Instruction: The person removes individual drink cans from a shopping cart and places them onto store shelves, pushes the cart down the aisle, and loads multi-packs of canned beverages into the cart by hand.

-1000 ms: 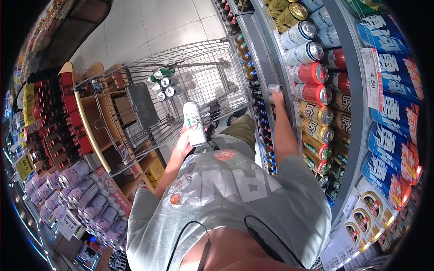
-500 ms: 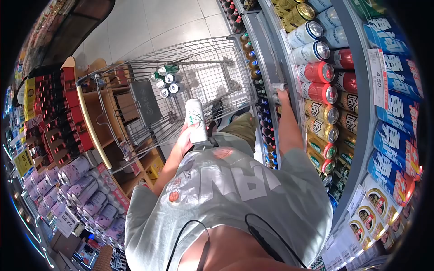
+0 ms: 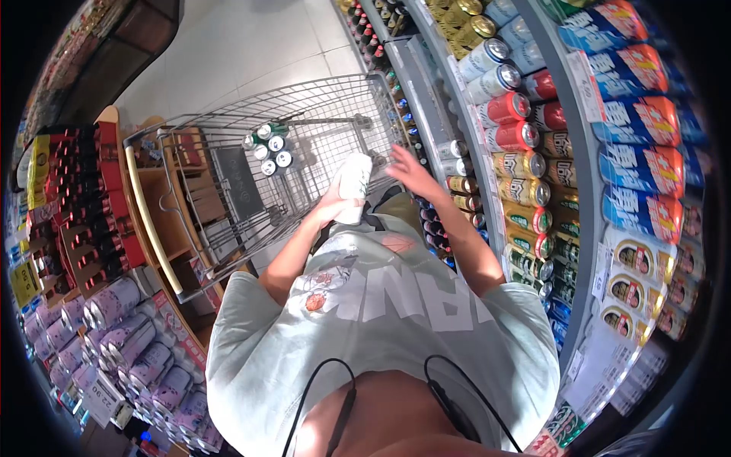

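Note:
Upright in front of my shirt is a tall white drink can [image 3: 355,177], with the fingers of my left hand [image 3: 332,207] wrapped round its lower side. My right hand [image 3: 412,174] hovers just right of that can, fingers apart and nothing visible in it. Beyond both hands stands a wire shopping cart [image 3: 324,93]. Several green and white cans [image 3: 268,145] sit together inside the cart, their silver tops facing up. On the shelf past my right hand lie silver-topped cans [image 3: 454,157].
Shelves on my right hold red cans [image 3: 508,108], gold cans [image 3: 520,164] and blue multipacks [image 3: 638,119]. Stacked pinkish-purple cans [image 3: 131,332] and dark bottles in cartons [image 3: 74,204] stand to the left. The cart's pale handle [image 3: 154,222] runs beside a wooden shelf unit [image 3: 156,179].
My right hand has come away from the lower can shelf and moved left, close to the white can. My left hand has shifted slightly right with the can.

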Action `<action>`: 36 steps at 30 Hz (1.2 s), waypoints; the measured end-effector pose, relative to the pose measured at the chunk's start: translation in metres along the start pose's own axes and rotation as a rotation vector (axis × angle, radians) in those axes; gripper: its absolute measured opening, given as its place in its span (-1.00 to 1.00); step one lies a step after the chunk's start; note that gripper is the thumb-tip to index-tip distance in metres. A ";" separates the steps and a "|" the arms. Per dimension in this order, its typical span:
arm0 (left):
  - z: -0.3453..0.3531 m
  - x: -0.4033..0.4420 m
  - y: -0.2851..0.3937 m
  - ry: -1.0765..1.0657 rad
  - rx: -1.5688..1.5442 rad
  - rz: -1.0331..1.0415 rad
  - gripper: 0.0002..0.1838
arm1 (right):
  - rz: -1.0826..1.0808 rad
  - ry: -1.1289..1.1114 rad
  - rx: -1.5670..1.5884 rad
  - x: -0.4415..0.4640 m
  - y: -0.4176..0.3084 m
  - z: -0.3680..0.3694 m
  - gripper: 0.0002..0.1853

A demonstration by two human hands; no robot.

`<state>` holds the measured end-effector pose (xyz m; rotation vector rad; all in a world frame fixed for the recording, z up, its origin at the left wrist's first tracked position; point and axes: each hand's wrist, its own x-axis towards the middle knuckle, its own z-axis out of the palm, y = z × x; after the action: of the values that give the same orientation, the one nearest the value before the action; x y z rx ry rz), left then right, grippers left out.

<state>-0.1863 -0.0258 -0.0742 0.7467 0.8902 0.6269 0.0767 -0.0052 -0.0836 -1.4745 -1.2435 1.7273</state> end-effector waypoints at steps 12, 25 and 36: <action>0.015 0.024 -0.012 -0.408 0.701 0.338 0.23 | -0.229 -0.179 -0.175 -0.052 -0.041 0.009 -0.34; -0.109 0.024 -0.104 -0.053 1.160 -0.202 -0.05 | -0.383 0.236 -0.711 -0.091 -0.049 0.010 -0.33; -0.131 0.022 -0.130 -0.227 0.680 -0.329 -0.23 | -0.208 0.546 -0.730 -0.110 -0.040 0.006 -0.33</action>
<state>-0.2650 -0.0457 -0.2413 1.2171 0.9923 -0.0737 0.0920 -0.0844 0.0018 -1.9403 -1.7035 0.6557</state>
